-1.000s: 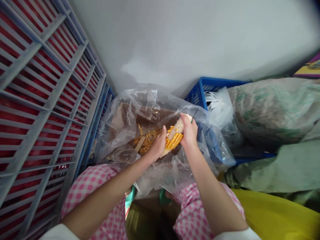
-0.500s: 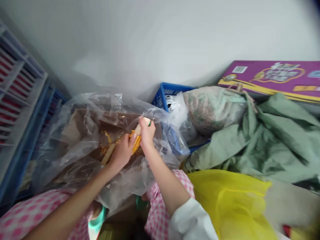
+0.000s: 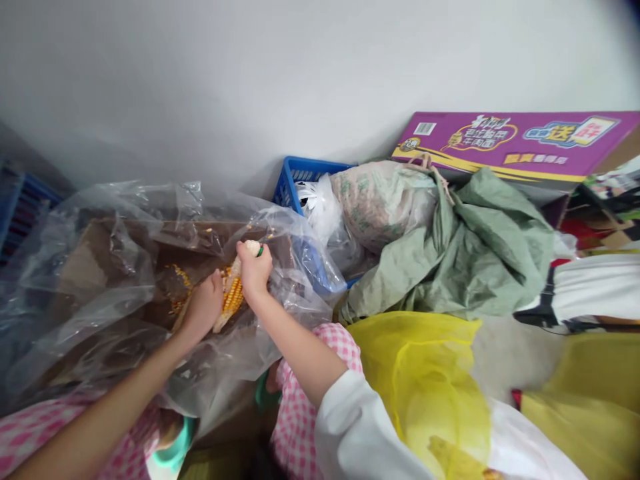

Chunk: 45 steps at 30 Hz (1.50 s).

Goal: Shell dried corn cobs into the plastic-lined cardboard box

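A corn cob [image 3: 233,297] stands tilted over a box lined with clear plastic. Part of it is covered in yellow kernels, while its upper end is stripped pale. My right hand [image 3: 254,270] is closed round that upper end, and something small and green shows by its fingers. Against the left side of the cob, my left hand [image 3: 203,305] is closed with the thumb at the kernels; its other fingers are mostly hidden. Loose kernels [image 3: 179,283] lie in the box, left of my left hand. A pale, cob-like piece [image 3: 179,319] shows partly behind that hand.
Clear plastic sheeting [image 3: 125,293] drapes over the cardboard box [image 3: 83,257]. On the right are a blue basket [image 3: 289,179] with bags, a green sack [image 3: 490,247], a yellow mesh bag [image 3: 425,373] and a purple carton [image 3: 500,143]. Another blue crate [image 3: 30,207] stands left.
The view has swung to the right, so everything sits further left. My left hand has slipped slightly down and away along the cob, baring more kernels; my right hand keeps its hold.
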Each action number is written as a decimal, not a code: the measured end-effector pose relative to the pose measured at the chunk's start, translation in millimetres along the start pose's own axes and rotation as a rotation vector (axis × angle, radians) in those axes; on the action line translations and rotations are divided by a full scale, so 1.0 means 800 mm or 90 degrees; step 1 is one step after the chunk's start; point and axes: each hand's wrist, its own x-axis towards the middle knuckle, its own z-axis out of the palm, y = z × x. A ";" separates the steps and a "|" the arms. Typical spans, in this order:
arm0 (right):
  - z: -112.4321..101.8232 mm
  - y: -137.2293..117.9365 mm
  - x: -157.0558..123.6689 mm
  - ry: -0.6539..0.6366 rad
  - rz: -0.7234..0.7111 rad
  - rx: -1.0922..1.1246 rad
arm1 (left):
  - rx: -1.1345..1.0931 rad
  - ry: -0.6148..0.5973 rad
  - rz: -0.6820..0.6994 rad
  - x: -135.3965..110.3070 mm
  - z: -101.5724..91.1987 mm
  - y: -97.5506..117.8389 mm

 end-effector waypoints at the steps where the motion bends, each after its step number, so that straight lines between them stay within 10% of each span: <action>1: 0.000 -0.002 0.000 -0.013 -0.003 0.014 | -0.051 0.004 -0.011 0.001 0.000 0.001; 7: -0.002 -0.026 0.006 -0.069 0.068 0.160 | -0.457 -0.117 -0.032 -0.002 -0.014 0.011; 13: -0.005 -0.037 0.012 -0.070 0.071 0.149 | -0.157 0.012 0.210 -0.016 -0.032 0.014; 24: 0.007 -0.020 0.007 -0.042 0.066 0.161 | 0.075 -0.003 0.148 -0.021 -0.032 0.021; 37: -0.014 0.008 0.004 -0.027 0.031 0.028 | 0.000 -0.096 0.089 -0.027 0.003 0.011; 45: -0.016 -0.005 -0.002 -0.080 0.121 0.132 | 0.022 0.012 0.097 -0.021 0.007 0.015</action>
